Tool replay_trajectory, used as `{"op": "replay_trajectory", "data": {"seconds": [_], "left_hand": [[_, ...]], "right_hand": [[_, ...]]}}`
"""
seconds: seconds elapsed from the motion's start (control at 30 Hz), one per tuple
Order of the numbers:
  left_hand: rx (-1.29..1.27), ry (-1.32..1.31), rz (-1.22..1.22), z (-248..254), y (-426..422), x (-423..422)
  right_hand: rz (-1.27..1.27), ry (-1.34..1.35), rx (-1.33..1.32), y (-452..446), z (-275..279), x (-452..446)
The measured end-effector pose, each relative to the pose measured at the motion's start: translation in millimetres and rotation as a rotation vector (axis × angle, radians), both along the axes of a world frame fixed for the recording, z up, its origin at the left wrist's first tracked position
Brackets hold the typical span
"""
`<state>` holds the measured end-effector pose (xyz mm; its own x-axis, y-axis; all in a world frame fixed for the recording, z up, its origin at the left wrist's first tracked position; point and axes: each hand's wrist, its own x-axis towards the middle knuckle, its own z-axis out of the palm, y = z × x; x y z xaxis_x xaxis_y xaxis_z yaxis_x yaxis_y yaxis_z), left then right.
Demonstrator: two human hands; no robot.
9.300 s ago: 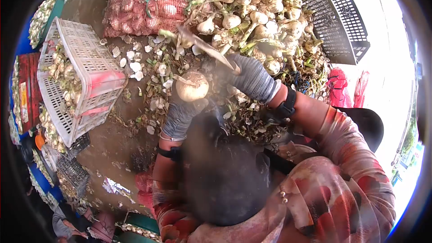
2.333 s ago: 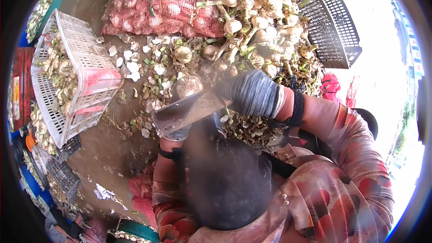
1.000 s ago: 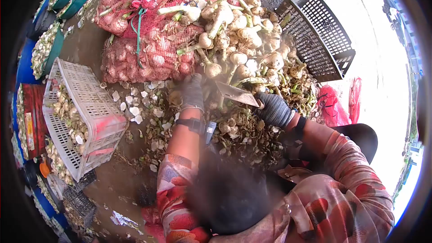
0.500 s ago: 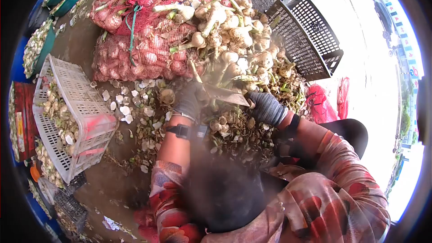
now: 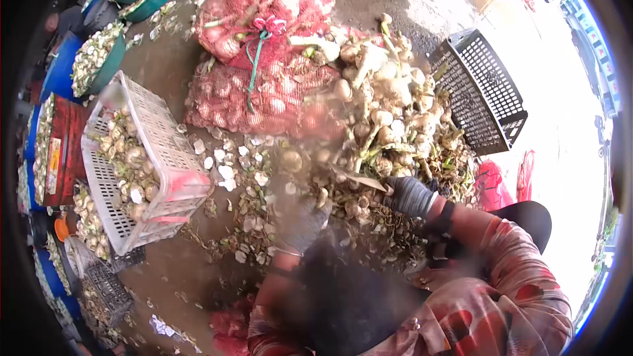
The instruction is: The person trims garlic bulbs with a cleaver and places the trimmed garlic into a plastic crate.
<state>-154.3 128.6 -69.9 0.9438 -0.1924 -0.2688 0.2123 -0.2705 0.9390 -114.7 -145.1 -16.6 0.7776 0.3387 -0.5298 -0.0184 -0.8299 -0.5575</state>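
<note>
My right hand (image 5: 410,196), in a grey glove, is closed on the handle of a broad-bladed knife (image 5: 359,178), its blade pointing left over the garlic. Blurred and gloved, my left hand (image 5: 303,224) is low and left of the blade, above loose scraps. A pale stem-like piece (image 5: 322,198) shows at its fingertips; whether the hand grips it is unclear. Beyond both hands lies a heap of garlic bulbs with stems (image 5: 389,118). A round bulb (image 5: 291,161) rests on the ground above my left hand.
A white crate (image 5: 188,183) of garlic stands at left, tilted, beside a red crate (image 5: 69,151). Red mesh sacks (image 5: 264,89) of garlic lie ahead. A black crate (image 5: 478,92) stands right of the heap. Peelings (image 5: 254,224) cover the ground. Green tubs (image 5: 109,66) stand far left.
My left hand has drawn back from the heap toward the body, away from the blade. My right hand still holds the knife. The view has shifted, so the surroundings appear further right and lower.
</note>
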Motion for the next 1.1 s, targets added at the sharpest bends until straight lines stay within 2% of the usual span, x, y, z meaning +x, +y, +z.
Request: {"op": "replay_trajectory", "data": {"seconds": [0.03, 0.1, 0.17, 0.2, 0.23, 0.3, 0.33, 0.37, 0.4, 0.43, 0.5, 0.57, 0.6, 0.63, 0.67, 0.73, 0.77, 0.83, 0.9, 0.93, 0.97, 1.1], "left_hand": [[0.087, -0.037, -0.044, 1, -3, -1], [0.075, -0.012, -0.127, 21, -8, 2], [0.048, -0.104, -0.136, 76, -12, 5], [0.272, -0.16, -0.208, 71, -1, 5], [0.284, -0.18, -0.189, 66, 11, -2], [0.081, -0.178, -0.078, 67, 38, -16], [-0.017, -0.053, -0.003, 66, 57, -21], [-0.004, -0.061, 0.032, 61, 73, -21], [0.0, -0.069, 0.206, 60, 99, -25], [0.052, -0.073, 0.363, 59, 130, -40], [0.192, -0.099, 0.682, 79, 192, -62], [0.368, -0.139, 0.943, 113, 265, -92], [0.427, -0.161, 1.037, 132, 300, -103], [0.419, -0.213, 1.1, 155, 336, -113], [0.412, -0.267, 1.161, 180, 371, -123], [-0.939, -0.543, 1.134, 244, 427, -158], [-0.852, -0.621, 1.253, 270, 457, -183], [-0.372, -0.649, 1.535, 306, 492, -233], [-0.022, -0.59, 1.682, 322, 518, -274], [0.121, -0.544, 1.713, 325, 527, -287], [0.264, -0.488, 1.722, 326, 533, -296], [0.732, -0.235, 1.578, 296, 544, -302]], "right_hand": [[-0.065, -0.011, 0.15, 13, 6, -3], [-0.07, -0.112, 0.463, 47, -7, -2], [-0.035, -0.006, 0.348, 73, 25, 9], [-0.095, 0.082, 0.496, 78, 25, 8], [-0.111, 0.054, 0.535, 77, 25, 7], [-0.04, -0.169, 0.447, 70, 39, 3], [-0.05, -0.185, 0.431, 61, 39, 0], [-0.052, -0.197, 0.421, 50, 37, -3], [-0.043, -0.236, 0.535, 42, 33, -8], [-0.181, -0.173, 0.651, 36, 24, -13], [-0.178, -0.034, 0.672, 24, 54, -20], [-0.17, -0.14, 0.714, 13, 34, -20], [-0.171, -0.102, 0.667, 12, 42, -25], [-0.188, -0.079, 0.62, 12, 51, -28], [-0.147, -0.163, 0.67, 10, 38, -28], [-0.137, -0.143, 0.671, 13, 53, -34], [-0.138, -0.114, 0.657, 14, 59, -38], [-0.115, -0.115, 0.679, 17, 62, -44], [-0.149, -0.048, 0.611, 20, 87, -55], [-0.041, -0.275, 0.644, 4, 40, -42], [-0.132, -0.096, 0.663, 9, 67, -52], [-0.117, -0.106, 0.747, -4, 39, -49]]}}
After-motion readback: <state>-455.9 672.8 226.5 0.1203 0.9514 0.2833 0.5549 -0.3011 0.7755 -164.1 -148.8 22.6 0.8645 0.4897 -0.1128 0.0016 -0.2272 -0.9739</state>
